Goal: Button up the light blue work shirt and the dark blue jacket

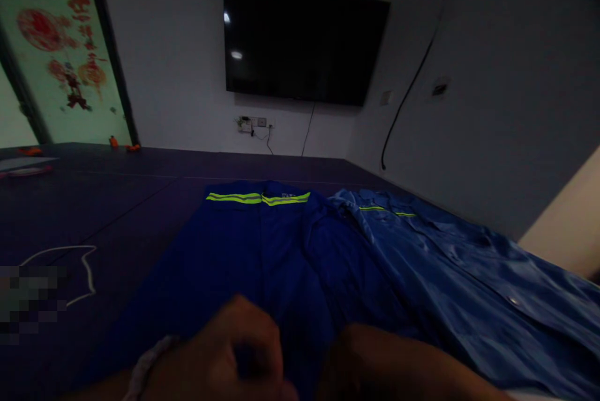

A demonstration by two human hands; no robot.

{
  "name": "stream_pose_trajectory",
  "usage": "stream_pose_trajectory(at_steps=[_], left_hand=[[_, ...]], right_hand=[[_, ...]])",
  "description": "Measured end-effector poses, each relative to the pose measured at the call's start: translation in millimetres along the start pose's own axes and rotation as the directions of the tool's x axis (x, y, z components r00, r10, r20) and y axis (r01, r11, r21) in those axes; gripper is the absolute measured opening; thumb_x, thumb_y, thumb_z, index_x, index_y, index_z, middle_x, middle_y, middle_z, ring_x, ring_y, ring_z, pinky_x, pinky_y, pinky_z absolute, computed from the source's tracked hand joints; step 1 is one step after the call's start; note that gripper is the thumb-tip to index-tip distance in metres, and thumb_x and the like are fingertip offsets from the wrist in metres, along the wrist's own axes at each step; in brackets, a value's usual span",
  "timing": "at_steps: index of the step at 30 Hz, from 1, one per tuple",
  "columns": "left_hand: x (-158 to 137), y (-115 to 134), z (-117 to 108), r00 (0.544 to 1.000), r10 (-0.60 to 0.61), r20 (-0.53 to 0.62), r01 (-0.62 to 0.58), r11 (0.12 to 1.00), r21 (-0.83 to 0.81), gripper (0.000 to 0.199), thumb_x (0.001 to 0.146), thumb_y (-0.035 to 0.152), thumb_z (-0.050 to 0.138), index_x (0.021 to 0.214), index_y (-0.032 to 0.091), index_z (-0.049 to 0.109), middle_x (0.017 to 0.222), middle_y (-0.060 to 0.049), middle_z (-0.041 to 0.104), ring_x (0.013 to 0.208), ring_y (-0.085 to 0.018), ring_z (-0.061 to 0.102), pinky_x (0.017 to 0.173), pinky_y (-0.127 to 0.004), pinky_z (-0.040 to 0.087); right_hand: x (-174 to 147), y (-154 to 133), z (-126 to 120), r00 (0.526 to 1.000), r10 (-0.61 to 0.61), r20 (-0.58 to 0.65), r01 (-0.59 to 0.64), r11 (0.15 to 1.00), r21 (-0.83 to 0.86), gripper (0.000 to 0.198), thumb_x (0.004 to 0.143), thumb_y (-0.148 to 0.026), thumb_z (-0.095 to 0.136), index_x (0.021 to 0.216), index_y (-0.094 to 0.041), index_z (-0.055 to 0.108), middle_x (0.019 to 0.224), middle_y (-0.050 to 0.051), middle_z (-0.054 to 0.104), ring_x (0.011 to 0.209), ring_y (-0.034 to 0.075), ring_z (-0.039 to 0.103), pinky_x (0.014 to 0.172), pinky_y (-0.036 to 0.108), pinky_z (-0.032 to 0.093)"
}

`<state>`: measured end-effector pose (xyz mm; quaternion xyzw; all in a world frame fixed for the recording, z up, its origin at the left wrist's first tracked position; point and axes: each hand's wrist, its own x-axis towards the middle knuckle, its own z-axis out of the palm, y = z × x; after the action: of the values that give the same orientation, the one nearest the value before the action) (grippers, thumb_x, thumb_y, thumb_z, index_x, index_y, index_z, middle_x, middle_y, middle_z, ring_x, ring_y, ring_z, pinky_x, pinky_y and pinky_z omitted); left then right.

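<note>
A dark blue work jacket [234, 251] with yellow-green reflective strips lies spread out in front of me, its collar end pointing away. Over its near part, at the bottom of the view, my left hand [239, 351] is closed, with thumb and fingers curled round toward each other. What its fingertips hold, if anything, is hidden. My right hand [370, 357] is beside it on the right, low over the same jacket. That hand is dark and blurred, and its fingers do not show.
A lighter blue jacket [450, 270] lies rumpled on the right, touching the dark one. At left, a white cord [89, 270] rests on the dark purple surface [140, 201]. Farther off are a wall-mounted television [304, 39], a hanging black cable [417, 70] and a decorated glass door [70, 64].
</note>
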<state>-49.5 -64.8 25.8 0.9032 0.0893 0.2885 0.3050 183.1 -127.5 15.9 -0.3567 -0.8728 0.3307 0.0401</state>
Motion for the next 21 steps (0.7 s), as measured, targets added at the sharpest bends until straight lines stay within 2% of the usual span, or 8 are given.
stream_pose_trajectory(at_steps=[2,4,8,12,15,16,18,21], left_hand=[[21,-15,-13,0.968,-0.090,-0.233,0.120,0.986,0.120,0.029,0.078,0.036,0.055,0.057,0.017,0.058,0.052,0.002,0.058,0.048,-0.007,0.049,0.049,-0.019,0.039],[43,-41,-29,0.924,-0.136,-0.359,0.213,0.959,0.186,0.033,0.080,0.036,0.052,0.055,0.015,0.057,0.050,0.003,0.055,0.048,-0.007,0.047,0.048,-0.019,0.036],[78,-114,-63,0.796,-0.172,-0.580,0.392,0.877,0.279,0.029,0.078,0.037,0.050,0.063,0.014,0.061,0.060,0.000,0.060,0.058,-0.011,0.053,0.054,-0.021,0.039],[95,-186,-87,0.654,-0.373,-0.658,0.659,0.708,0.253,0.024,0.077,0.030,0.047,0.082,0.014,0.065,0.080,-0.006,0.067,0.074,-0.017,0.061,0.068,-0.026,0.045],[103,-228,-101,0.688,-0.370,-0.625,0.707,0.537,0.460,0.030,0.077,0.026,0.047,0.098,0.014,0.063,0.102,-0.010,0.064,0.098,-0.021,0.057,0.087,-0.030,0.042],[105,-240,-105,0.693,-0.389,-0.607,0.716,0.470,0.516,0.033,0.077,0.026,0.046,0.104,0.013,0.061,0.109,-0.011,0.062,0.104,-0.023,0.054,0.090,-0.031,0.040],[109,-262,-114,0.682,-0.439,-0.585,0.730,0.375,0.571,0.039,0.079,0.028,0.043,0.111,0.012,0.057,0.117,-0.013,0.057,0.109,-0.025,0.051,0.092,-0.034,0.039],[114,-294,-129,0.659,-0.486,-0.574,0.747,0.330,0.577,0.043,0.080,0.029,0.040,0.115,0.009,0.054,0.123,-0.017,0.052,0.115,-0.030,0.046,0.093,-0.039,0.037]], right_hand=[[0,16,-24,0.974,0.114,-0.194,-0.112,0.993,0.023,0.026,0.078,-0.023,0.053,0.100,-0.021,0.067,0.085,0.003,0.069,0.069,0.013,0.061,0.056,0.019,0.042],[4,42,-50,0.916,0.189,-0.354,-0.193,0.981,0.022,0.025,0.079,-0.025,0.052,0.097,-0.018,0.068,0.089,0.005,0.068,0.075,0.015,0.061,0.062,0.021,0.044],[20,115,-96,0.730,0.301,-0.614,-0.310,0.946,0.095,0.027,0.074,-0.026,0.055,0.095,-0.015,0.068,0.080,0.004,0.068,0.071,0.016,0.060,0.064,0.025,0.046],[35,179,-135,0.504,0.469,-0.726,-0.479,0.850,0.217,0.031,0.077,-0.026,0.049,0.098,-0.012,0.067,0.074,0.005,0.067,0.063,0.015,0.060,0.058,0.024,0.046],[48,209,-161,0.356,0.475,-0.804,-0.601,0.776,0.192,0.031,0.080,-0.028,0.047,0.097,-0.012,0.067,0.082,0.006,0.069,0.072,0.016,0.062,0.064,0.023,0.046],[53,216,-169,0.322,0.472,-0.820,-0.630,0.754,0.187,0.031,0.081,-0.029,0.047,0.097,-0.013,0.067,0.086,0.006,0.069,0.076,0.016,0.063,0.066,0.022,0.046],[66,230,-185,0.285,0.469,-0.836,-0.664,0.726,0.181,0.031,0.083,-0.030,0.045,0.099,-0.014,0.067,0.093,0.007,0.068,0.083,0.017,0.063,0.069,0.021,0.045],[89,250,-204,0.276,0.472,-0.837,-0.691,0.703,0.168,0.032,0.084,-0.032,0.046,0.103,-0.016,0.066,0.103,0.007,0.066,0.095,0.017,0.061,0.075,0.020,0.044]])
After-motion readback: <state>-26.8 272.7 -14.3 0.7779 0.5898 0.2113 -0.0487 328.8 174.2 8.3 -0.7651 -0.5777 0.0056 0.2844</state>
